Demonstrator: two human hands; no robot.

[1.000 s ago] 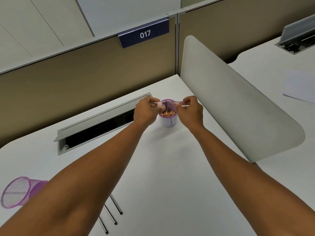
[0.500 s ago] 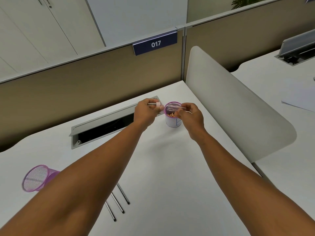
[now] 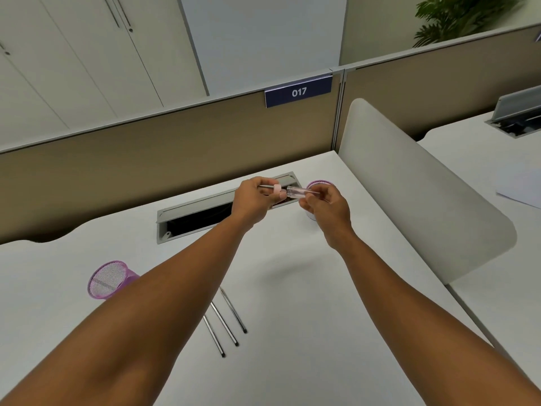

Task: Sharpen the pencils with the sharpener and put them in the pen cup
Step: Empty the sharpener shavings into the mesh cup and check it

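My left hand [image 3: 253, 200] pinches a thin grey pencil [image 3: 265, 186] whose end carries a small pink sharpener piece [image 3: 276, 189]. My right hand [image 3: 325, 205] grips the sharpener's clear tube [image 3: 297, 191], held level with its open end just beside the pink piece. Behind my right hand stands a small purple-rimmed cup [image 3: 320, 183], mostly hidden. The purple mesh pen cup [image 3: 109, 278] stands at the left of the white desk [image 3: 292, 303]. Three grey pencils [image 3: 225, 325] lie side by side near my left forearm.
A grey cable tray [image 3: 199, 213] with its lid raised is set into the desk just beyond my hands. A tan partition runs along the back. A rounded white divider panel [image 3: 409, 183] stands along the desk's right side.
Both hands have lifted off the small cup and shifted left of it. The clear tube, earlier held over the cup, now lies level beside the pink piece. The view has tilted upward.
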